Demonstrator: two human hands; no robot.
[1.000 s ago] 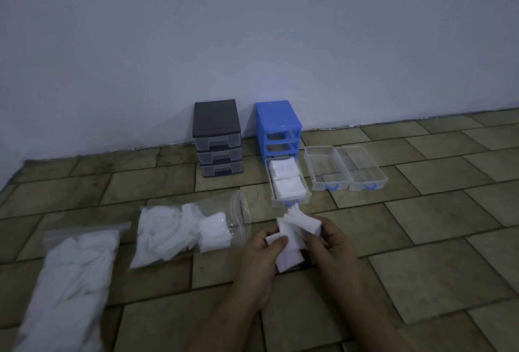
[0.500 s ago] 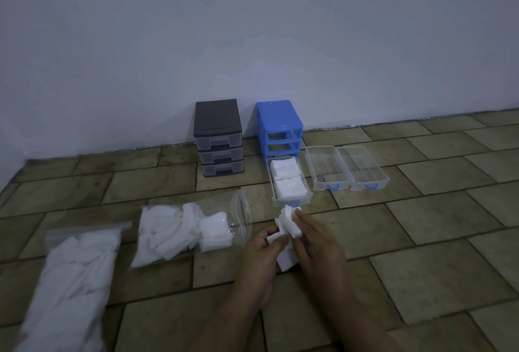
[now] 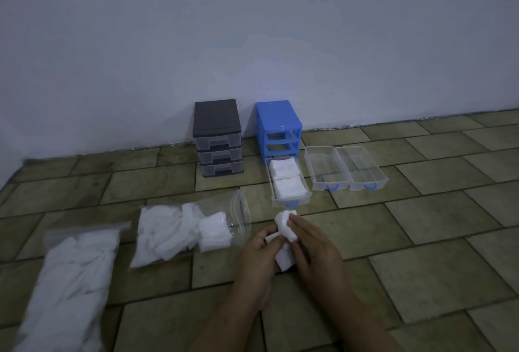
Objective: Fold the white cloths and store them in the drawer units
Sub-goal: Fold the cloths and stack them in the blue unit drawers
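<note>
While both hands meet low in the middle of the frame, a small white cloth (image 3: 285, 235) is caught between them above the tiled floor (image 3: 421, 267). The left hand (image 3: 257, 256) pinches its lower left edge with curled fingers, and the right hand (image 3: 313, 245) has its grip clamped on the upper part, thumb over the top fold. Just above them sits a clear drawer (image 3: 290, 183) pulled out on the floor, with two folded cloths lying inside, one behind the other. Behind it stands the blue drawer unit (image 3: 278, 127) against the wall, its slots showing open; the black drawer unit (image 3: 218, 138) stands to its left. Two more clear drawers (image 3: 346, 167) lie side by side to the right. At lower left lie two clear plastic bags (image 3: 179, 228) full of white cloths.
</note>
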